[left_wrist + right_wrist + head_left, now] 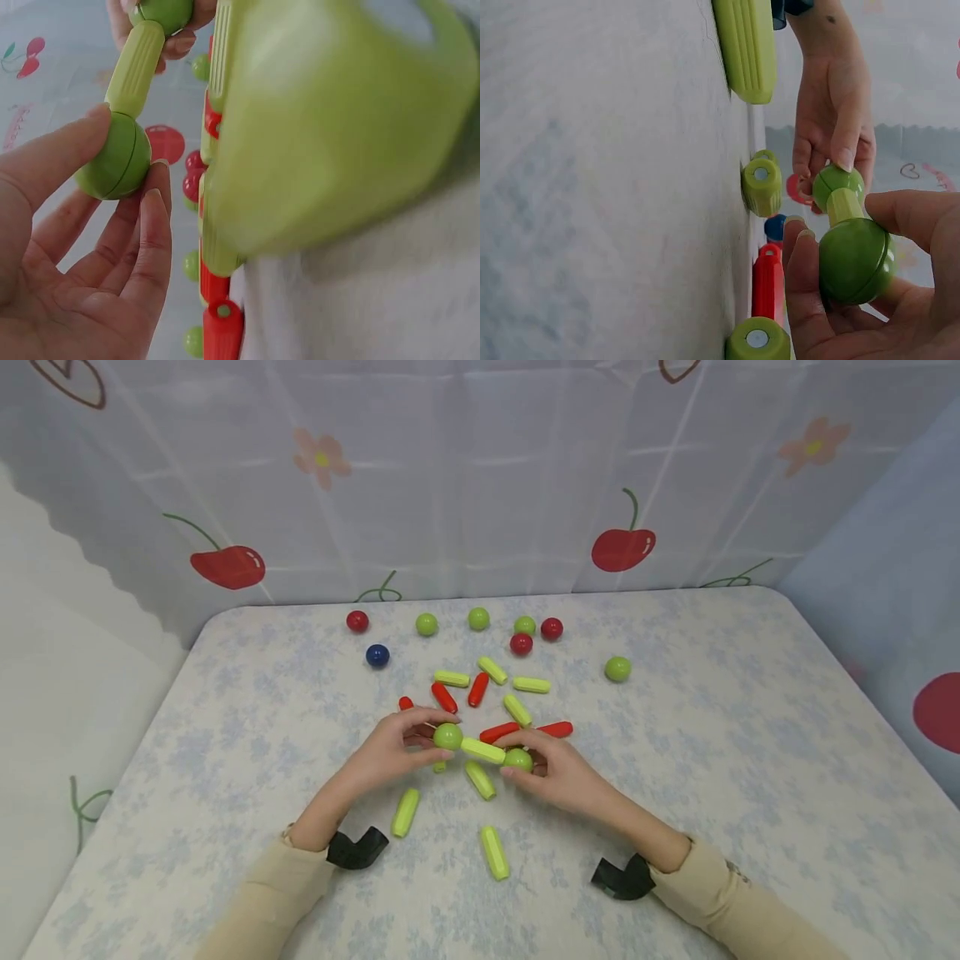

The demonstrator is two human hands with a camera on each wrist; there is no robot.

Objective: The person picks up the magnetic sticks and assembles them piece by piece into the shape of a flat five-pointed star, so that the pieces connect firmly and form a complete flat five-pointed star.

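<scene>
Above the table's middle, a light green ribbed rod (483, 751) joins two glossy green balls end to end. My left hand (390, 746) pinches the left green ball (448, 737) between thumb and fingers. The right green ball (518, 761) is held the same way by my right hand (562, 772). In the left wrist view, the rod (135, 71) meets both balls without a visible gap. The right wrist view shows the near ball (855, 261) at my right fingertips, its far side partly covered. A blurred light green rod (337, 127) fills much of the left wrist view.
Loose light green rods (494, 852) and red rods (478, 690) lie around and beneath my hands. Farther back sit several green balls (618, 668), red balls (552, 628) and one blue ball (378, 656). A curtain (480, 485) hangs behind the cloth-covered table (712, 735).
</scene>
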